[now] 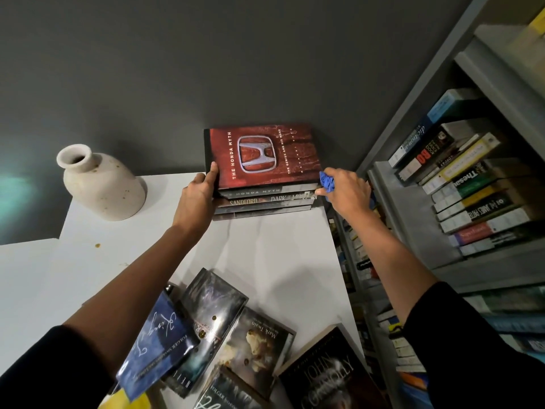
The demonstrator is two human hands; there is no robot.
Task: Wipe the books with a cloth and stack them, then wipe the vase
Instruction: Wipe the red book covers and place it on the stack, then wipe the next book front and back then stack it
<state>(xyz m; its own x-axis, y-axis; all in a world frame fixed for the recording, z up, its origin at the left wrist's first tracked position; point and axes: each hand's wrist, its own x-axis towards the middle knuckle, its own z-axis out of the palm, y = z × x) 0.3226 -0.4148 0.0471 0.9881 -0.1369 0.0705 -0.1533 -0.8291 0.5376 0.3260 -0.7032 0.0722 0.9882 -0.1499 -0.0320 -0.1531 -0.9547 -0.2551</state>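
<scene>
A stack of books [265,203] lies against the dark wall at the back of the white table [280,255]. Its top book is red with a silver H emblem [259,154]. My left hand [197,193] grips the left edge of that red book, thumb on the cover. My right hand [343,190] holds a crumpled blue cloth [328,181] against the stack's right end. A cream vase [103,184] stands upright to the left of the stack. Several loose books [224,329] lie scattered at the table's near edge.
A grey bookshelf [418,202] packed with books rises close on the right, right beside the stack and my right arm. A small brown speck [97,245] lies on the table below the vase. A lower white surface [26,276] adjoins on the left.
</scene>
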